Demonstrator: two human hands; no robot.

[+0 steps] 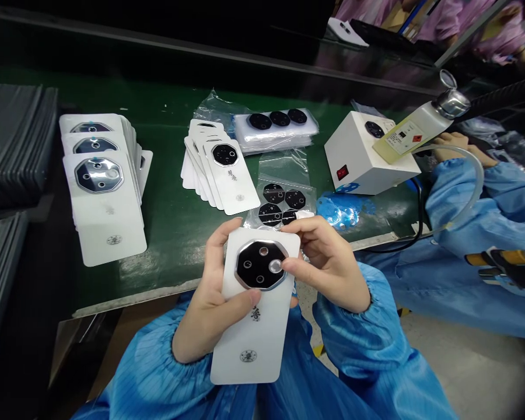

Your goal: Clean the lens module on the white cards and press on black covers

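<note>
My left hand [210, 303] grips a white phone back cover [256, 326] from its left edge, thumb across the front below the black octagonal camera plate [261, 264]. My right hand [328, 265] is closed at the cover's upper right, its thumb tip touching the plate's right side beside a small round lens, and its fingers pinch a small white piece [304, 214] above the corner. Both arms wear blue sleeves. The cover hangs over my lap, just off the green table's [170, 227] front edge.
On the table: a stack of covers with silvery camera plates [100, 186] at left, a fanned stack of covers [221, 166] at centre, bagged black plates [282, 201], a white box with a red switch [363, 154], blue film discs [341, 210]. Grey trays [13, 140] stand far left. A co-worker's blue sleeve [476, 198] lies right.
</note>
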